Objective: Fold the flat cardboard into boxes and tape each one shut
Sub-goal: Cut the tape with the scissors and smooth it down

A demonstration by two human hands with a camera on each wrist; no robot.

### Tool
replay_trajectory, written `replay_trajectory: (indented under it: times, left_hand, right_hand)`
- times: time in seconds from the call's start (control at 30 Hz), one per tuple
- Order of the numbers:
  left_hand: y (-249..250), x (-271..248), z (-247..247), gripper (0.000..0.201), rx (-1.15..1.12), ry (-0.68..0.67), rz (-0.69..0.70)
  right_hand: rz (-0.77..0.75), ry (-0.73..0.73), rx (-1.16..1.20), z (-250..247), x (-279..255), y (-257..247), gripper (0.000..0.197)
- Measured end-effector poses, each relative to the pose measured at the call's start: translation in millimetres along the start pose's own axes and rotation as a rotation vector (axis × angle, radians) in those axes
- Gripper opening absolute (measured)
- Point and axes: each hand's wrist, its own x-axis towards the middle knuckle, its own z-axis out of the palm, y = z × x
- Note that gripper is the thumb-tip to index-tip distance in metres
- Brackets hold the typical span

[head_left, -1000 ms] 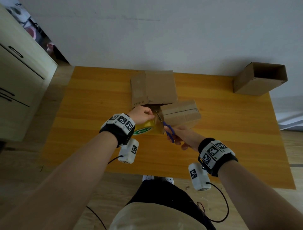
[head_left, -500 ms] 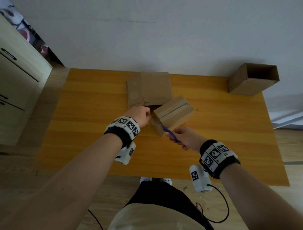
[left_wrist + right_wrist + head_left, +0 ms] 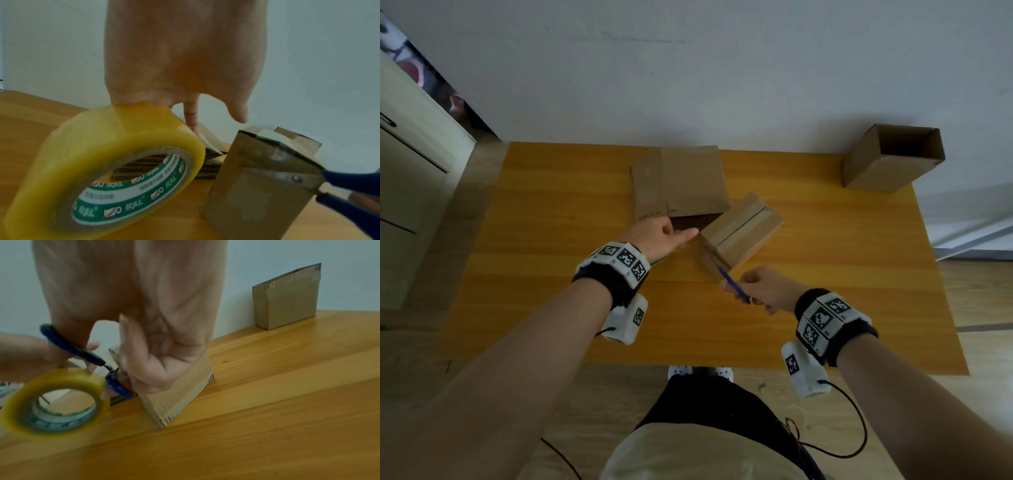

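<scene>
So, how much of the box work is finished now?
Done: one folded box with tape over its seam.
In hand: right hand holds blue scissors at its end; tape roll under left hand.
Left: flat cardboard, open box.

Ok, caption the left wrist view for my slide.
Left hand above a yellow tape roll, blue-handled scissors at the folded cardboard box.

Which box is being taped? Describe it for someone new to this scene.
On the wooden table, find the flat cardboard at its middle. The closed box lies just right of it, scissors at its near end; the other box, far right, is open.
</scene>
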Motion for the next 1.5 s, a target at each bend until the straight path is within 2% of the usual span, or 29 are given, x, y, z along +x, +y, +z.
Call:
replay_trajectory:
  times: [0.1, 0.23, 0.3, 0.4, 0.47, 0.57, 0.67, 0.77, 0.87, 1.03, 1.23, 1.37, 1.5]
  left_hand:
    - [12, 1, 5, 0.065, -0.008, -0.006, 0.001]
    - [18, 6, 9, 0.064, -0.035, -0.013, 0.012]
    - [15, 6, 10, 0.055, -0.113, 0.002, 0.023]
    - [3, 3, 10, 0.024, -0.181, -0.009, 0.029]
    - [-5, -2, 10, 0.012, -0.222, -0.028, 0.02]
    - [-11, -11, 10, 0.016, -0.256, -0.054, 0.033]
    - [-17, -18, 12, 0.018, -0.287, -0.048, 0.08]
    - [-26, -22, 13, 0.018, -0.317, -0.057, 0.09]
    - [-33, -26, 13, 0.017, -0.32, -0.07, 0.08]
    - [-41, -33, 10, 0.025, -0.299, -0.087, 0.086]
    - [-52, -39, 9, 0.027, -0.303, -0.112, 0.096]
    - [-56, -41, 6, 0.027, -0.297, -0.133, 0.088]
    - [-61, -44, 0, 0.027, -0.286, -0.145, 0.074]
  right_hand:
    - [0.04, -0.005, -0.111, 2, 2, 3, 0.052]
    - [0.037, 0.037, -0.214, 9, 14, 15, 0.052]
    - [0.021, 0.062, -0.291, 12, 22, 23, 0.047]
    - [0.002, 0.141, -0.446, 17, 26, 27, 0.03]
    - [-0.006, 0.21, -0.476, 21, 28, 29, 0.029]
    - [-0.05, 0.269, -0.492, 29, 33, 35, 0.026]
    - [-0.08, 0.308, -0.524, 35, 36, 38, 0.012]
    - [-0.098, 0.348, -0.529, 42, 41, 42, 0.011]
    - [-0.092, 0.341, -0.542, 46, 46, 41, 0.003]
    - [-0.087, 0.303, -0.49, 51, 54, 37, 0.011]
    - [-0.124, 0.308, -0.454, 60, 58, 35, 0.009]
    - [-0.279, 0.337, -0.305, 69, 54, 17, 0.009]
    - [-0.441, 0.459, -0.192, 76, 42, -19, 0.031]
